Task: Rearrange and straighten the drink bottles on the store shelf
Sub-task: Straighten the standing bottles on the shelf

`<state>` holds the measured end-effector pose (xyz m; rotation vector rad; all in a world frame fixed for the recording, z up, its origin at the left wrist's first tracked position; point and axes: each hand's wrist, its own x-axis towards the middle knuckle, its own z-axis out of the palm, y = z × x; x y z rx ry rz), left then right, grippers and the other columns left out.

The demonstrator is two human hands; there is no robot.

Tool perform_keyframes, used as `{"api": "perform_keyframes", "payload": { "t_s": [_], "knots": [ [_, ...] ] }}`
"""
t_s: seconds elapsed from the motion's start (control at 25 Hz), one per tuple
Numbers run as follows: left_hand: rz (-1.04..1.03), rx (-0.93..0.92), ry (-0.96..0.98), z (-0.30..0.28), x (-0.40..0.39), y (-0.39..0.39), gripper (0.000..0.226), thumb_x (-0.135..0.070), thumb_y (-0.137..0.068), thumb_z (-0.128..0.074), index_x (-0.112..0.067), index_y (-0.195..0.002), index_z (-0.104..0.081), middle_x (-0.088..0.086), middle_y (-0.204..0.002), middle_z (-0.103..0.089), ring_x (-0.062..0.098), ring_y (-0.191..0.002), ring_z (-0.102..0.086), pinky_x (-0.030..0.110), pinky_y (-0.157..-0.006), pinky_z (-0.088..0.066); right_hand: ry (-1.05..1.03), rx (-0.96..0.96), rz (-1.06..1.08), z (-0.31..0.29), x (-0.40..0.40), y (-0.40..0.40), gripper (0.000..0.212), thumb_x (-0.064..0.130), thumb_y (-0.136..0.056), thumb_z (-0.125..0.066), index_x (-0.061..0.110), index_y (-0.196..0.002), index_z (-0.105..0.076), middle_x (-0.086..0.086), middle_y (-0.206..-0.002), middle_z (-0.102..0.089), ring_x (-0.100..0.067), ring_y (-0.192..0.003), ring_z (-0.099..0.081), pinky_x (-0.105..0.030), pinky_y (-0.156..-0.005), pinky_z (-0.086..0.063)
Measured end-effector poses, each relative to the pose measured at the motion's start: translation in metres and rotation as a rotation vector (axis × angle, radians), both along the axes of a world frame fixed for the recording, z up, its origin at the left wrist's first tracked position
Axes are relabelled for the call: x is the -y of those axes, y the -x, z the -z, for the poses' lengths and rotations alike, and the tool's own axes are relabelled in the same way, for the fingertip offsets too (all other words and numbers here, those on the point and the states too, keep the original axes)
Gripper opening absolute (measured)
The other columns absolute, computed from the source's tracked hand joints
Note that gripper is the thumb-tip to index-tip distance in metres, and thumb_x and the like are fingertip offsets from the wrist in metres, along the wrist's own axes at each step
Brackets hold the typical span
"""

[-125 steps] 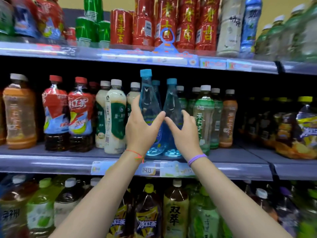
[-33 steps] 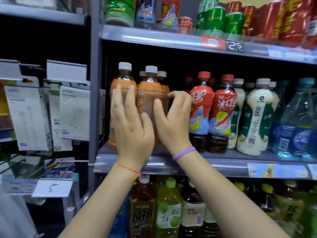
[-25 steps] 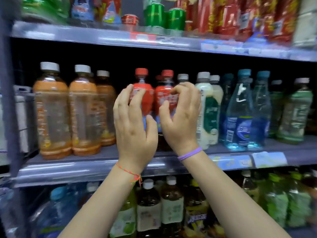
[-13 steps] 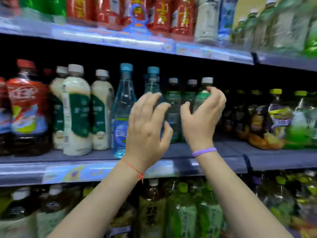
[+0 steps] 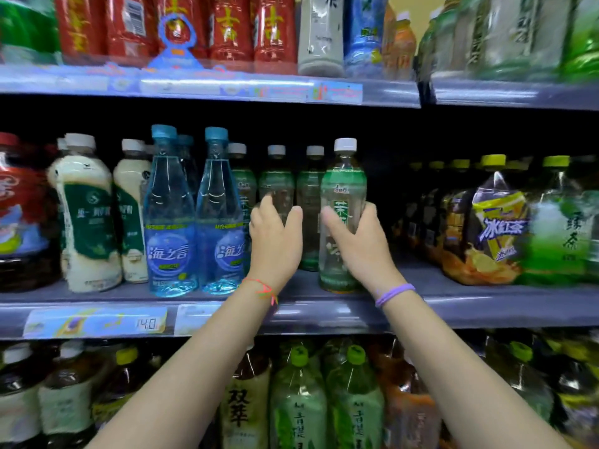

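Green-labelled tea bottle (image 5: 342, 218) stands upright at the front edge of the middle shelf (image 5: 486, 306), ahead of its row-mates, and your right hand (image 5: 359, 241) is wrapped round its lower body, thumb across the label, fingers curled behind. Likely you hold it low so you can slide or turn it without tipping. Your left hand (image 5: 275, 244) sits on the next green tea bottle (image 5: 277, 189), further back; fingers curl onto it, thumb up beside it, but how firm the grip is can't be told. Blue water bottles (image 5: 194, 222) stand just left, already at the front edge. Both hands flank the tea row, probably to square it up.
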<state>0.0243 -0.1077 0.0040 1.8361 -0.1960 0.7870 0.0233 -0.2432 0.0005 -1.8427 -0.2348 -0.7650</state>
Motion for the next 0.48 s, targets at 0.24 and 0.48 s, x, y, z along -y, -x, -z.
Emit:
{"api": "perform_keyframes", "payload": {
  "t_s": [0.24, 0.48],
  "knots": [
    [-0.038, -0.035, 0.162, -0.008, 0.011, -0.008, 0.061, -0.039, -0.101, -0.041, -0.012, -0.153, -0.024, 0.012, -0.153, -0.032, 0.027, -0.142, -0.028, 0.04, -0.114, -0.022, -0.542, -0.222, -0.144, -0.028, 0.016, -0.023, 0.07, 0.07, -0.091, -0.033, 0.016, -0.129, -0.057, -0.007, -0.122, -0.063, -0.024, -0.111, -0.06, -0.044, -0.099, -0.048],
    [-0.058, -0.201, 0.284, -0.023, 0.017, -0.023, 0.075, -0.061, -0.094, -0.035, -0.013, -0.152, -0.027, 0.014, -0.154, -0.034, 0.031, -0.143, -0.026, 0.051, -0.115, -0.023, -0.491, -0.354, -0.413, -0.03, 0.004, -0.032, 0.042, 0.048, -0.1, -0.038, 0.023, -0.08, -0.065, -0.001, -0.078, -0.07, -0.021, -0.085, -0.064, -0.034, -0.08, -0.051]
  ]
}}
